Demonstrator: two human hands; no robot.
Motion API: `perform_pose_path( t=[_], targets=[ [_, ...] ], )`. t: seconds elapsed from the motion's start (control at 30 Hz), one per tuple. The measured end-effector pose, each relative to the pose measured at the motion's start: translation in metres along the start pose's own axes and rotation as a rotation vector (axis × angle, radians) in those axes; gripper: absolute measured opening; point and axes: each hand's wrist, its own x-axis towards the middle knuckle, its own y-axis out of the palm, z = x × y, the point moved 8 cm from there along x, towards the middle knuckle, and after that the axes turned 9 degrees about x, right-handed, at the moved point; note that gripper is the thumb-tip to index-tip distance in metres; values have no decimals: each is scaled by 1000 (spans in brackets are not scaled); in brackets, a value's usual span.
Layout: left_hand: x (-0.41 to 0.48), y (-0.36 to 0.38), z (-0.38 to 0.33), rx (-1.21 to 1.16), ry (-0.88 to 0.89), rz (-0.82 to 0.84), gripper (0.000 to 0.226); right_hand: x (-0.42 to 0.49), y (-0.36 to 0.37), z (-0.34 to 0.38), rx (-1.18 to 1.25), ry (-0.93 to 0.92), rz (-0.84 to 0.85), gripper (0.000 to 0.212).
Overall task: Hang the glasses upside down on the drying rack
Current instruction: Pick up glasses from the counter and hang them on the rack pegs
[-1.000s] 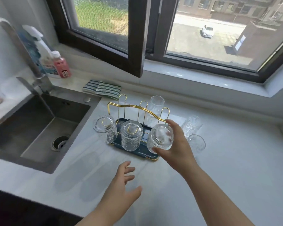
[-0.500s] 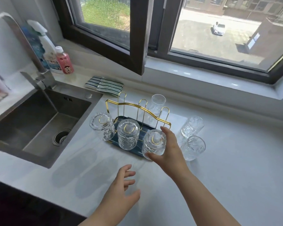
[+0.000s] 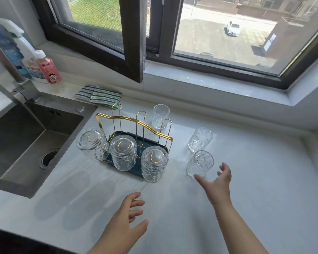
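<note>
The drying rack (image 3: pixel 136 123), gold wire on a dark blue tray, stands on the white counter. Three clear textured glasses hang upside down on its front pegs: a left glass (image 3: pixel 92 143), a middle glass (image 3: pixel 123 153) and a right glass (image 3: pixel 154 163). Three more glasses stand upright on the counter: one behind the rack (image 3: pixel 160 116), one to its right (image 3: pixel 200 139) and a nearer one (image 3: pixel 200 163). My right hand (image 3: pixel 217 180) is open, fingers spread, just below and beside the nearer upright glass, not touching it. My left hand (image 3: pixel 128 217) hovers open over the counter in front of the rack.
A steel sink (image 3: pixel 31 142) with a tap lies left of the rack. Spray and pink bottles (image 3: pixel 48 67) stand behind it, and a striped cloth (image 3: pixel 98 96) lies by the sill. An open window sash (image 3: pixel 130 52) juts out above the rack.
My right hand has let go of the right-hand glass, which now hangs on its peg, and has moved right toward the nearer upright glass. My left hand has barely shifted.
</note>
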Motion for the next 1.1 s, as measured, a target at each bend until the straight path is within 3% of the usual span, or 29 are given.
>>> perform_pose_path(
  t=[0.17,0.4,0.57,0.67,0.73,0.83,0.93,1.0,1.1],
  targets=[
    [4,2,-1,55,-9,59,50,22,25,-11,61,44,36,100],
    [4,5,-8,42,-10,146,34,15,26,6,99,-1,-119,70],
    [15,37,-34,-168,-123,367,14,-32,11,62,107,-166,-36,69],
    [26,66,-60,-473,-323,557,57,-70,-1,96,26,-293,44,72],
    [29,80,-86,-577,-360,718,82,-92,-9,111,-42,-344,57,76],
    [24,89,-114,-629,-318,888,80,-116,-15,127,-90,-460,113,76],
    [19,88,-125,-674,-281,879,56,-133,-18,131,-173,-524,280,78],
    [20,82,-128,-698,-242,808,52,-137,-25,126,-185,-482,351,83],
    [24,61,-138,-599,-97,633,55,-127,-49,120,112,-260,267,71]
  ],
)
